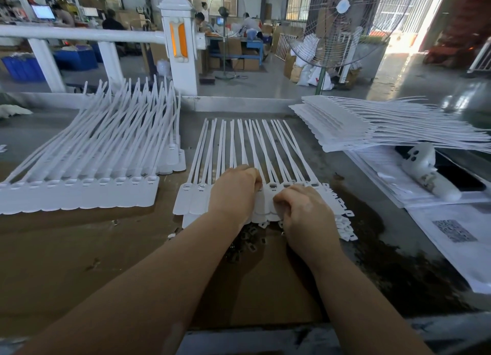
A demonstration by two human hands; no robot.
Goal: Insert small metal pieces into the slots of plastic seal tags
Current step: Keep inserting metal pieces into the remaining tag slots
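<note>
The tag strip (239, 195) lies mid-worktop, just beyond the loose metal pieces (245, 244) heaped at its near edge; its tails run away from the person, so the slots form a row crossing left to right under both hands. The left hand (233, 192) rests curled on the strip's middle, fingers bent over a slot, seemingly pressing; whether it pinches a piece I cannot tell. The right hand (303, 211) sits just beside it, fingers curled down on the tag heads, contents hidden. The 2 leftmost slots show a metallic glint; those right of the hands look dark. By my judgement, work moves rightward, the right hand nearer the open slots. Tags are white, flat-headed, long-tailed.
</note>
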